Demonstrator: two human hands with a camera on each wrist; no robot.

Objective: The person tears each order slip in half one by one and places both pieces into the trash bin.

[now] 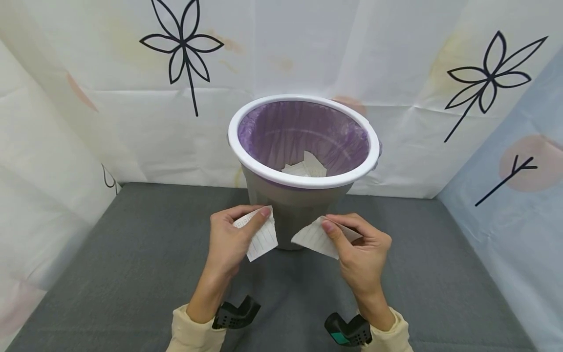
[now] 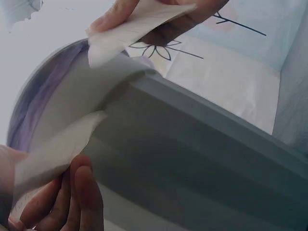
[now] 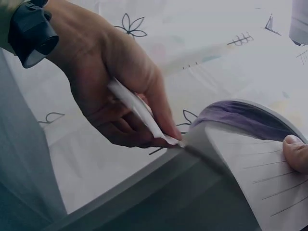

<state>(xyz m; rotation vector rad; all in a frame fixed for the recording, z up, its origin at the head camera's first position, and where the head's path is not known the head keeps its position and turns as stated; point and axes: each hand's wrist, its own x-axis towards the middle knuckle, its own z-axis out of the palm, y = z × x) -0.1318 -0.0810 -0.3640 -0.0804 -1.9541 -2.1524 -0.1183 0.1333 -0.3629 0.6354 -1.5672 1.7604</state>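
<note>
My left hand (image 1: pixel 228 239) pinches a torn piece of lined paper (image 1: pixel 262 239) between thumb and fingers, in front of the trash can. A second torn piece of lined paper (image 1: pixel 314 238) is pinched in my right hand (image 1: pixel 365 247), thumb on top. The two pieces are apart, with a gap between their torn edges. Just behind both hands stands a grey trash can (image 1: pixel 290 210) with a white rim (image 1: pixel 303 182) and a purple bag (image 1: pixel 303 127) lining it. Inside it lie torn paper scraps (image 1: pixel 308 166). In the left wrist view, the left-hand paper (image 2: pixel 57 151) curls over the fingers.
The can stands on a dark grey surface (image 1: pixel 145 264) near its back edge. White cloth (image 1: pixel 281 54) with black flower drawings hangs behind, and bluish cloth (image 1: pixel 519 215) borders the right side. Black wrist cameras (image 1: pixel 237 313) sit by the cream sleeves (image 1: pixel 198 332).
</note>
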